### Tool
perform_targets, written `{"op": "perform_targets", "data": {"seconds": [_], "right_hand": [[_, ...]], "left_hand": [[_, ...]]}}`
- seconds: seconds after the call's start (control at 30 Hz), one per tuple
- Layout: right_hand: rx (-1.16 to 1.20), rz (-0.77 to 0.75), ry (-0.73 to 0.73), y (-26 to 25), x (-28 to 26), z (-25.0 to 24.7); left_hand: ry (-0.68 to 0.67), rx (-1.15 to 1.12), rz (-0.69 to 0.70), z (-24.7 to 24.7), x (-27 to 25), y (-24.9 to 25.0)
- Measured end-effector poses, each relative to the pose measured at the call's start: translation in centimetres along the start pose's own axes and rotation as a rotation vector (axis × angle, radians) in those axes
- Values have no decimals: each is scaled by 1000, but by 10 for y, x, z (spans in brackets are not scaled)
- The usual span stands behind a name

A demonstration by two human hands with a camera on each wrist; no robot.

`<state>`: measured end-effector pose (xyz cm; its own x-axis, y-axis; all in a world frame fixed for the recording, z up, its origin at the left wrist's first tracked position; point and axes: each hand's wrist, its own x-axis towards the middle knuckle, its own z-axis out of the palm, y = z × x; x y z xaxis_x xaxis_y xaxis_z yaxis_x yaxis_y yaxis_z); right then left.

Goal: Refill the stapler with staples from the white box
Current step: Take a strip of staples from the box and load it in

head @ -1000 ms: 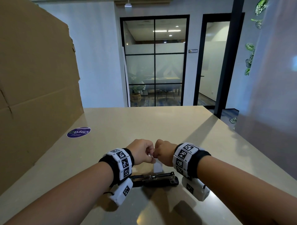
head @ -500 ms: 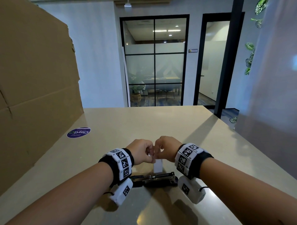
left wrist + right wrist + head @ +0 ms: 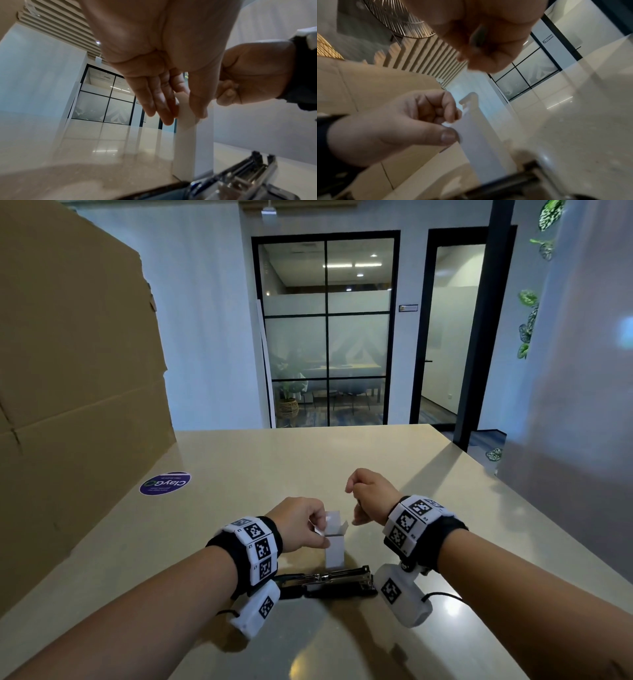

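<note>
A small white box stands upright on the beige table, its top flaps open. My left hand pinches the box's left flap between thumb and fingers; the left wrist view shows the left hand on that flap. My right hand is lifted up and right of the box, fingers curled. In the blurred right wrist view the right hand seems to hold a thin dark strip, likely staples. The black stapler lies open flat, its metal rail up, just in front of the box.
A large cardboard sheet stands along the table's left side. A round purple sticker lies on the table near it. The table's right edge drops off beside a grey partition.
Both hands were together over the top of the box. Now the right hand has pulled up and away to the right, the box's flaps stand open, and the left hand stays on the box.
</note>
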<state>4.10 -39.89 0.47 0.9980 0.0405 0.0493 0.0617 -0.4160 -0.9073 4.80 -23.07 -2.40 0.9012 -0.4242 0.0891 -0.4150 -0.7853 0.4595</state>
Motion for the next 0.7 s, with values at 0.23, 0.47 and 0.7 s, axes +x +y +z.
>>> {"op": "perform_targets", "data": {"seconds": [0.23,0.47,0.7], "right_hand": [[-593,9,-159,17,4,2],[-492,-71,-206,22,1,3],[-491,-84,-189,24,5,7]], "left_hand": [[-13,-3,-6,0,0,0],[-11,-7,-3,0,-1,0],[-4,-107,-40,0,-3,-1]]}}
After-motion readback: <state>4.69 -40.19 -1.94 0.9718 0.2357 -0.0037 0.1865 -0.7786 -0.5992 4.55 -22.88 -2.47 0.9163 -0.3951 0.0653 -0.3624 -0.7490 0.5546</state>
